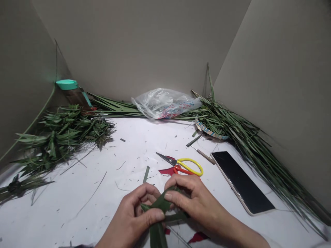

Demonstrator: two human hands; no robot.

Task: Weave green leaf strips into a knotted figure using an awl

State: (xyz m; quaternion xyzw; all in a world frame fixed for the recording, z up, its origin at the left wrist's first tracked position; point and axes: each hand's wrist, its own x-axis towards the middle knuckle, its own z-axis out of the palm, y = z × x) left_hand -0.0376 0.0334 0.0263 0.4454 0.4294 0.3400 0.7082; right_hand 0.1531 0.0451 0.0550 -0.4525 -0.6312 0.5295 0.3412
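Near the front edge of the view, both hands work on a broad green leaf strip that is folded over itself. My left hand pinches the fold between thumb and fingers, and one end of the strip hangs down below it. My right hand grips the upper part of the strip between thumb and curled fingers. Just beyond the hands lie scissors with one yellow and one red handle, resting partly on red scraps. The undersides of the fingers are hidden.
Woven leaf pieces are heaped at left, near a bottle with a teal lid. Behind are long leaves and a clear plastic bag. At right lie a phone, a brown-handled tool, a tape roll and more leaves.
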